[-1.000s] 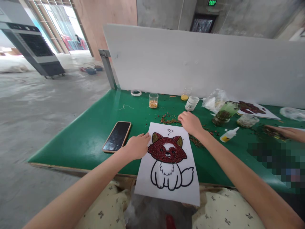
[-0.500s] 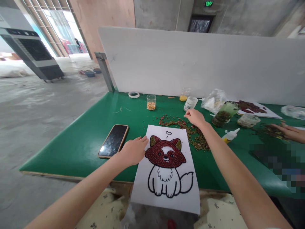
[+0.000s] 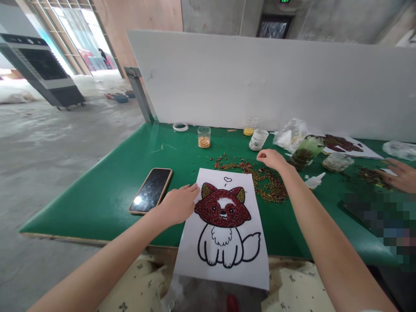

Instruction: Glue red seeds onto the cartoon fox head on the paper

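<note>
One sheet of white paper with a fox drawing, near the middle of the green tabletop, its near end overhanging the table's near edge. Outlines thick and black. Head packed with dark red, grainy pieces; inner ears filled yellowish-green. Blaze on the forehead white, running down between the dark eyes; nose black, small wavy mouth below. Body, scalloped chest tuft, legs and tail: plain white inside the lines. Small outlined heart above the head, short dash beneath it.

Left hand: palm down, fingers extended and close together, fingertips on the sheet's left edge; clamped on nothing. Smartphone in a tan-edged case lies just left of it.

Right hand: beyond the sheet's far right corner, over the far side of a loose spread of green and reddish beans. Fingers curled in, tips together; cannot tell whether anything sits between them.

Far side: clear cup of yellow kernels, roll of tape, whitish tipped jar just beyond the right hand. Right: white glue bottle; farther right, a co-worker's hand by a dark heap of bits.
</note>
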Action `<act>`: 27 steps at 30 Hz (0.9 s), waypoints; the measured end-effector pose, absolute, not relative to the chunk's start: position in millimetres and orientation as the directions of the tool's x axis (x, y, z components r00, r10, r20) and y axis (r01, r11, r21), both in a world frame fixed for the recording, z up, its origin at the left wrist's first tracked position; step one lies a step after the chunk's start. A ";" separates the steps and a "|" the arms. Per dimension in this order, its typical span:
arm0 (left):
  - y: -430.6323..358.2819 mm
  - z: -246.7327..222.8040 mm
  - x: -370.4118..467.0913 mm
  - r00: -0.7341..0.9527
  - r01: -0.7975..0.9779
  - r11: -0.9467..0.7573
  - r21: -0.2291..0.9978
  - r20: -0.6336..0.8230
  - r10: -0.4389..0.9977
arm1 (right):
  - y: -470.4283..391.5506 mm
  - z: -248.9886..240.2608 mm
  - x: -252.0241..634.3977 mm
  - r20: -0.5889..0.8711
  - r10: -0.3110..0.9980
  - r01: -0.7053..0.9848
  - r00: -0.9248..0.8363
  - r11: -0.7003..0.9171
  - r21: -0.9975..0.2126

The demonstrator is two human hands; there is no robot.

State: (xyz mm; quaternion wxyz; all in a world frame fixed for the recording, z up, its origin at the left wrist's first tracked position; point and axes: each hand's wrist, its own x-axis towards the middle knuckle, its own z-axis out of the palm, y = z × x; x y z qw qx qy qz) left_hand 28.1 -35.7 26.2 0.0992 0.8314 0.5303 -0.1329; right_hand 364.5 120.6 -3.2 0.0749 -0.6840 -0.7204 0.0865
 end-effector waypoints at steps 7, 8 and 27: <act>-35.6 28.1 29.3 0.398 0.908 -0.419 0.010 -0.338 0.853 | 121.1 -4.9 380.5 -0.105 0.991 0.970 -0.078 0.051 -0.239; -35.6 28.5 29.5 0.396 0.908 -0.419 0.006 -0.344 0.851 | 121.0 -4.0 381.9 -0.133 0.988 0.969 -0.074 0.040 -0.242; -33.6 24.3 26.4 0.414 0.900 -0.435 0.011 -0.334 0.847 | 103.1 14.9 377.4 -0.521 0.852 0.824 0.040 -0.323 -0.465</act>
